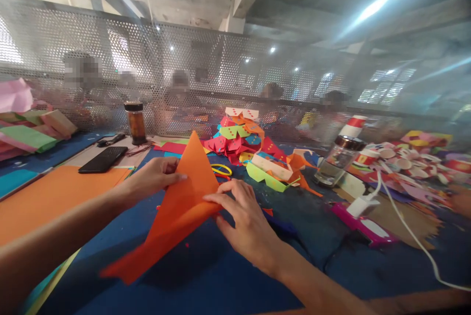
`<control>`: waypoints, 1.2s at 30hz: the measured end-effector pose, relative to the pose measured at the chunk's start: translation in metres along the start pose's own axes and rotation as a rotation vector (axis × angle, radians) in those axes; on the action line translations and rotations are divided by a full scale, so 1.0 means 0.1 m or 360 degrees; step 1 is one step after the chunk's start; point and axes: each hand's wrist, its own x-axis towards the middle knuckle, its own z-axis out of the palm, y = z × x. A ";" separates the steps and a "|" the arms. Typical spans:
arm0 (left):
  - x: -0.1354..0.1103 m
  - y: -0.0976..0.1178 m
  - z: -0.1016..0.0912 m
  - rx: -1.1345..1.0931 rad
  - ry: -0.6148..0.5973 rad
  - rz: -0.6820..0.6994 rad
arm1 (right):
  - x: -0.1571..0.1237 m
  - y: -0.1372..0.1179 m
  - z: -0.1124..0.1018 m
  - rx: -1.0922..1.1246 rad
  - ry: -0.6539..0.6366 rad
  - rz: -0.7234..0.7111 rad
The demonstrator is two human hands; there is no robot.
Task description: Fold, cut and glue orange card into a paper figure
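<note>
Paper (pixel 193 172), orange, sharp-peaked, between left hand (pixel 159 172), right hand (pixel 241 214)

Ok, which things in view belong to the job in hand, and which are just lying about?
In the job:
orange sheet, in the grip of left hand and right hand;
probably the flat orange paper at left;
likely the cut-paper pile behind.

Seemingly just lying about:
black phone;
dark-lidded jar;
clear bottle;
white charger.
</note>
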 end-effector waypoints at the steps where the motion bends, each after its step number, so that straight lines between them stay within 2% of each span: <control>1: -0.05 0.07 -0.02 -0.0009 0.0036 0.0003 | 0.01 0.01 -0.03 0.0006 0.0048 0.0001; 5: -0.28 0.27 -0.07 -0.0051 0.0217 0.0039 | 0.03 0.02 -0.11 0.0086 0.0169 0.0075; 9: -0.48 0.27 -0.10 -0.0161 0.0317 0.0033 | 0.06 0.01 -0.15 0.0264 0.0197 0.0126; 12: -0.62 0.17 -0.11 -0.0251 0.0357 -0.0012 | 0.09 0.02 -0.13 0.0367 0.0160 0.0176; 16: -0.84 -0.05 -0.11 -0.0339 0.0407 -0.0179 | 0.12 0.07 -0.01 0.0413 0.0136 0.0189; 19: -0.99 -0.24 -0.10 -0.0450 0.0396 -0.0299 | 0.15 0.09 0.07 0.0408 0.0017 0.0140; 21: -1.07 -0.34 -0.09 -0.0517 0.0464 -0.0381 | 0.17 0.08 0.11 0.0413 -0.0043 0.0150; 25: -1.14 -0.40 -0.07 -0.0612 0.0520 -0.0452 | 0.22 0.06 0.11 0.0517 -0.0144 0.0301; 30: -1.13 -0.35 -0.03 -0.0617 0.0480 -0.0378 | 0.29 0.01 0.01 0.0772 -0.0272 0.0624; 36: -1.10 -0.28 0.03 -0.0432 0.0422 -0.0321 | 0.36 0.08 0.10 0.0853 -0.0189 0.0744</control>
